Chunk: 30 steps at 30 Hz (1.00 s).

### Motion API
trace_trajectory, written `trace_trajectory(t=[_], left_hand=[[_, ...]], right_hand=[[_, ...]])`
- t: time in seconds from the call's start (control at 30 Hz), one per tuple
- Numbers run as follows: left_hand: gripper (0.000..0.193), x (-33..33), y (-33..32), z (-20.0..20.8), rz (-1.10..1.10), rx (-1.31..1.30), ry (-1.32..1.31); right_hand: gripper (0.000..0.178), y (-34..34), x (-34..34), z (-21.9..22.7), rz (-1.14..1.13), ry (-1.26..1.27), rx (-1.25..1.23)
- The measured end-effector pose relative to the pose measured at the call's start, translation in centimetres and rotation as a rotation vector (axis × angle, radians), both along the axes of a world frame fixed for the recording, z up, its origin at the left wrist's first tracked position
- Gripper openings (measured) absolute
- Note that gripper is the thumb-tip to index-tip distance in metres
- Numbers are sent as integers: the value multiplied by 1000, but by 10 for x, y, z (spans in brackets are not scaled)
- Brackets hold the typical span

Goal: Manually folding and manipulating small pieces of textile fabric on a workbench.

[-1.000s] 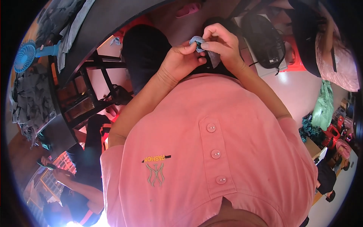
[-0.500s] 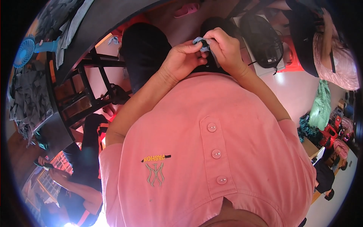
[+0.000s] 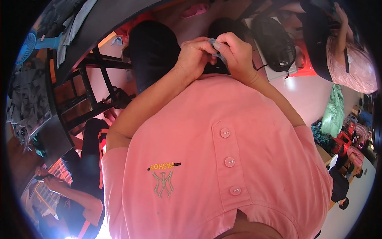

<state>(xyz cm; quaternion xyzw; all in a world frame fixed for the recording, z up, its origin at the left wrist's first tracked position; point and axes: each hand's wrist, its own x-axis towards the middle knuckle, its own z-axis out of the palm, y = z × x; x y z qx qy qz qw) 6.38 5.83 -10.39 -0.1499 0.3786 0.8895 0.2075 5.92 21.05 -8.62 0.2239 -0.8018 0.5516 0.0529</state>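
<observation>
Close together above my lap, both hands work on a small piece of blue-grey cloth [image 3: 218, 54]. My left hand [image 3: 195, 55] has its fingers curled, pinching the cloth's left side. From the other side, my right hand [image 3: 235, 53] pinches it between thumb and forefinger. Most of the cloth is covered by my fingers, so its full shape cannot be made out. Below the hands are my dark-clad knees [image 3: 153, 53].
A dark table [image 3: 107, 30] runs along the upper left, bearing grey cloth pieces [image 3: 28, 101] and a blue fan [image 3: 27, 47]. A black mesh bag [image 3: 274, 44] stands at the right beside a red stool [image 3: 304, 59]. Other people sit at both sides; a green bag [image 3: 333, 113] lies right.
My left hand's fingers have closed in over the cloth, and its dark part no longer shows. My right hand has shifted slightly down, its thumb now lying across the cloth.
</observation>
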Motion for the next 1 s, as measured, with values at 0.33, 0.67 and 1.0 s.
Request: trace_trajectory(t=[0.33, 0.67, 1.0], left_hand=[[22, 1, -2, -13, -241, 296, -45], [23, 3, -1, -14, -289, 349, -114], [17, 8, -8, -21, -479, 667, -91]], right_hand=[[7, 15, -1, -1, -7, 59, 117], [5, 18, 10, -7, -22, 123, 113], [12, 21, 4, 13, 245, 353, 58]])
